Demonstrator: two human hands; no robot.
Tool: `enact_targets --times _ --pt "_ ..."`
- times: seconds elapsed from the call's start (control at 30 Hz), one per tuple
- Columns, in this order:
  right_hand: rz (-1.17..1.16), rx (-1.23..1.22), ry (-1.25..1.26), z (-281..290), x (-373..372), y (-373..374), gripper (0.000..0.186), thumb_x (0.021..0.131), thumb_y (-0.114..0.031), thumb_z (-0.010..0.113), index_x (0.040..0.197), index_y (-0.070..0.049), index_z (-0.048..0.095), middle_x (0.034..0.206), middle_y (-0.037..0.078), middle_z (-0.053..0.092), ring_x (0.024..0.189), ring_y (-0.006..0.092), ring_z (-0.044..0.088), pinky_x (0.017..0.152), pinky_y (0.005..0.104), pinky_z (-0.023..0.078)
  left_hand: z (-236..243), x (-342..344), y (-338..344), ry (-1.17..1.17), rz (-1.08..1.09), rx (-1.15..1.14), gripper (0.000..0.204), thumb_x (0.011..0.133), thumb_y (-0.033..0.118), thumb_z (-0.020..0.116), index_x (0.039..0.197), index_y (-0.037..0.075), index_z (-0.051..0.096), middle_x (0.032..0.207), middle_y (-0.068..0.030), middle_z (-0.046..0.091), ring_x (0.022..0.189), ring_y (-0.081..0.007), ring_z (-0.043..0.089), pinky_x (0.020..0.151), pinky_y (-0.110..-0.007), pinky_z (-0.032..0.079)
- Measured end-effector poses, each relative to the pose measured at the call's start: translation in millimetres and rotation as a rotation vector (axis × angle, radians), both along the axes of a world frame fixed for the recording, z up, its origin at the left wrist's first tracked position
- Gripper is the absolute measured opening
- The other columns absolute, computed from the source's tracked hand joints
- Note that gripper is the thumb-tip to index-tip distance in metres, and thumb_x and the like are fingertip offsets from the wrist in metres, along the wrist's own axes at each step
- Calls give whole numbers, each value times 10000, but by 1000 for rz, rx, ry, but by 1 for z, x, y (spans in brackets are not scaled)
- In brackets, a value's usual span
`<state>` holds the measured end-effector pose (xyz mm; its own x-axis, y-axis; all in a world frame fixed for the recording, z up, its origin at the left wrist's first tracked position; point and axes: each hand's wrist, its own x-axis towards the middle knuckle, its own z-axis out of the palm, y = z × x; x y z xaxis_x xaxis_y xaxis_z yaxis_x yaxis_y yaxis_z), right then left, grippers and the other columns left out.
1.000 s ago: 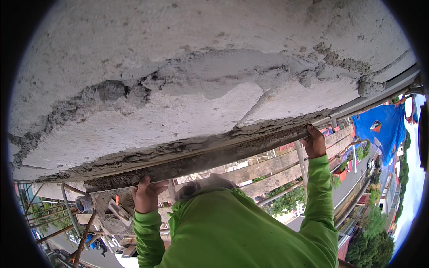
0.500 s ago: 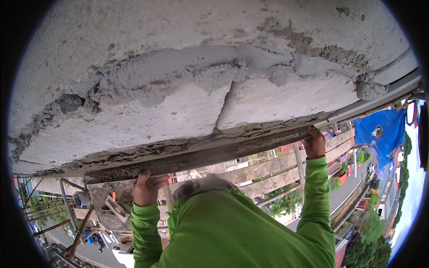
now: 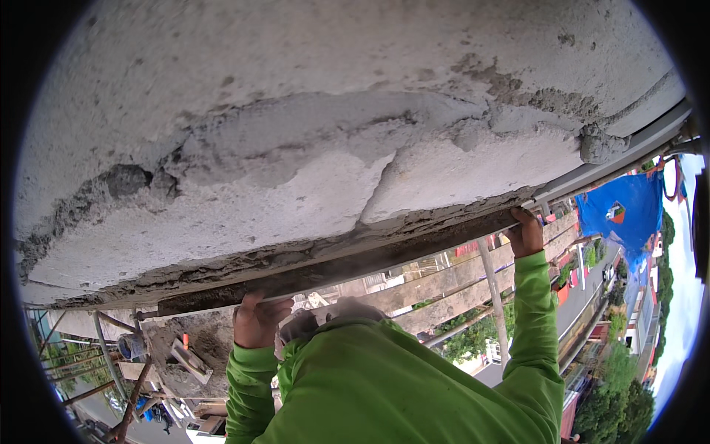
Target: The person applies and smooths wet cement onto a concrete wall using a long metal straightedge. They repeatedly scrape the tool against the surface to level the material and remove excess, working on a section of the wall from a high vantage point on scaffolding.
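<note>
A long, straight, mortar-smeared board (image 3: 355, 259) lies along the lower edge of a rough grey concrete wall (image 3: 296, 200). My right hand (image 3: 526, 235) grips the board near its right end, with fingers curled over the edge. Farther left, my left hand (image 3: 259, 320) holds the board's near edge, the thumb and fingertips pressed up to it. Both forearms wear bright green sleeves. Ragged mortar (image 3: 274, 259) runs along the wall just above the board. Parts of my fingers behind the board are hidden.
Scaffold planks (image 3: 458, 290) and poles stand beyond my arms. A mortar-stained platform (image 3: 159, 340) at the left carries a wooden hand tool (image 3: 191, 361), with a bucket (image 3: 131, 345) beside it. A blue tarp (image 3: 629, 214) hangs at the right above a street far below.
The board's left end and my left hand have shifted slightly right and nearer. My left fingers have drawn in closer on the board. The right hand keeps its grip; the view has tilted a little.
</note>
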<state>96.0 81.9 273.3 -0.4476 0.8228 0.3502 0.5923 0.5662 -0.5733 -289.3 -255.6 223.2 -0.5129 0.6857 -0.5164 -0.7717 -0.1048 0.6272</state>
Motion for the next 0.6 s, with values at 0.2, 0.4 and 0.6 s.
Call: enact_targets --times 0.2,0.4,0.6 --pt "-263 -711 760 29 -63 -48 127 733 -43 491 837 15 534 768 72 568 651 163 565 529 259 478 35 -47 -29 71 6 -100 251 734 273 499 825 45 548 747 -160 595 636 -248 587 580 -332 506" --pt "-284 -668 822 44 -119 -95 76 728 -71 491 775 -19 521 706 72 546 569 145 540 441 249 466 29 -96 -77 103 58 -56 258 764 249 438 843 22 532 758 -151 599 626 -237 594 571 -317 509" --pt "-329 -854 980 19 -126 -100 90 720 -71 497 792 -20 517 710 65 543 557 153 535 407 247 447 30 -92 -88 104 48 -67 270 755 226 459 896 1 510 803 -145 593 672 -243 597 599 -317 509"
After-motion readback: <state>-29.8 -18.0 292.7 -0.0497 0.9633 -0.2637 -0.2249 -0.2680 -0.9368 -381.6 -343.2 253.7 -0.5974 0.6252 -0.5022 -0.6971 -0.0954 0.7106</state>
